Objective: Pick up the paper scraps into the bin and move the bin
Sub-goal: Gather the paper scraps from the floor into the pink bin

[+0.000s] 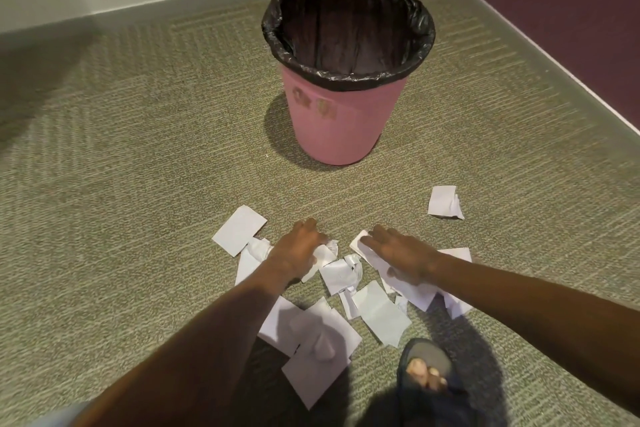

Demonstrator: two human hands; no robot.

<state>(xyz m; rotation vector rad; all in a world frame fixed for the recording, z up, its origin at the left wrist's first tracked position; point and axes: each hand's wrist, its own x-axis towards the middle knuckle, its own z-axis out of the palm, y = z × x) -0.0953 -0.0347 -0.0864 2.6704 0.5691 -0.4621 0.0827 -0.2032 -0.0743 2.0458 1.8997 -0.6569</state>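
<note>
A pink bin (343,121) with a black liner stands upright on the carpet, beyond my hands. White paper scraps (375,314) lie scattered on the carpet in front of it. My left hand (299,248) is curled around crumpled scraps at the pile's left side. My right hand (398,253) lies flat, fingers together, pressing on scraps at the right side. One scrap (444,202) lies apart to the right, another flat piece (239,229) at the left. The bin's inside looks dark; I see no paper in it.
My foot in a dark open-toed slipper (427,378) stands at the bottom right, beside the scraps. A pale wall with a skirting board (145,9) runs behind the bin, and a dark purple wall (571,10) closes the corner on the right.
</note>
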